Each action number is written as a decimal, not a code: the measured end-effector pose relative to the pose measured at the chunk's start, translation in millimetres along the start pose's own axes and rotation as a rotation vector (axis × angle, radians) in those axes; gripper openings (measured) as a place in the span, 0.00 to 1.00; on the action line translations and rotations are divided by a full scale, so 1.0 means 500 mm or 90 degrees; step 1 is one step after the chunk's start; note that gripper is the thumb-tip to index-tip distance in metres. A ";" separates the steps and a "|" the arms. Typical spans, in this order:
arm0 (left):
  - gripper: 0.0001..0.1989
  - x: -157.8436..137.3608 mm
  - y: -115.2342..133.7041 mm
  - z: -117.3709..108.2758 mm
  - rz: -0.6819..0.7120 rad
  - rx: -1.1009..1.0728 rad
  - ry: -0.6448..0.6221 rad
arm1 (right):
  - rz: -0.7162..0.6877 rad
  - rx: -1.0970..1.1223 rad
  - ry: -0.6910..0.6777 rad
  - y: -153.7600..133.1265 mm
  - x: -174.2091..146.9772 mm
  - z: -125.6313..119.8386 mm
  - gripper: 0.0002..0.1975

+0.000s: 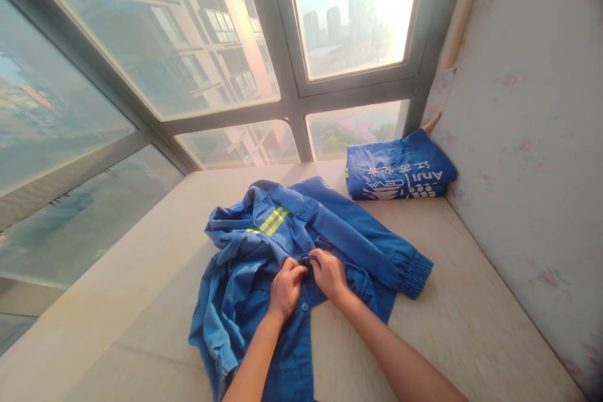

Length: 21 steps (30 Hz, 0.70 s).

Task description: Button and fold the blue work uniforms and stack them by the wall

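A blue work jacket (358, 239) with a yellow and silver reflective stripe lies rumpled on the pale ledge (151, 282). Both my hands pinch its front edge, close together near the middle. My left hand (286, 287) has its fingers closed on the cloth, and my right hand (328, 273) grips the edge just across from it. One round button (304, 306) shows on the front placket below my left hand. What sits right between my fingertips is hidden. A sleeve with an elastic cuff (417, 274) stretches to the right.
A folded blue garment (400, 166) with white lettering rests at the back right, against the wallpapered wall (522, 157). Grey-framed windows (292, 113) border the ledge at the back and left.
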<state>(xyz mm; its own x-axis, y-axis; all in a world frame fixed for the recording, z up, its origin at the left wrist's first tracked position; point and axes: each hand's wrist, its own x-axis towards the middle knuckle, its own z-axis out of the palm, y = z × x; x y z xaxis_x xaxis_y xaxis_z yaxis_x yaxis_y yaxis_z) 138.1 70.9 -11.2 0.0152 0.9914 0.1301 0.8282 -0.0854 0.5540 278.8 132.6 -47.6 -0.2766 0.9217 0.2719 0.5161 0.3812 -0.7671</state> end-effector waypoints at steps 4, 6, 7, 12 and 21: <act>0.17 -0.022 0.011 -0.012 0.044 0.011 -0.023 | 0.054 0.079 0.085 0.003 0.009 0.005 0.10; 0.17 -0.037 0.005 -0.028 0.053 0.037 -0.026 | 0.057 0.143 0.146 0.004 0.015 0.000 0.10; 0.16 -0.044 -0.002 -0.038 0.055 0.059 -0.025 | 0.063 0.180 0.182 0.005 0.018 -0.003 0.10; 0.13 -0.069 -0.045 -0.106 -0.024 0.176 0.003 | 0.111 0.288 0.301 0.015 0.027 -0.020 0.12; 0.12 -0.023 0.026 -0.155 0.078 0.241 0.132 | -0.326 -0.011 0.141 -0.073 0.022 -0.045 0.20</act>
<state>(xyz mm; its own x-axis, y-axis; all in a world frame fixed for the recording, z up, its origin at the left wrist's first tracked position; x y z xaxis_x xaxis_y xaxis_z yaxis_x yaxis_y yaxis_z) 105.5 50.8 58.3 0.0455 0.9322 0.3590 0.9745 -0.1204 0.1891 275.1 130.6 -3.3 -0.3196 0.6103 0.7249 0.3747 0.7840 -0.4949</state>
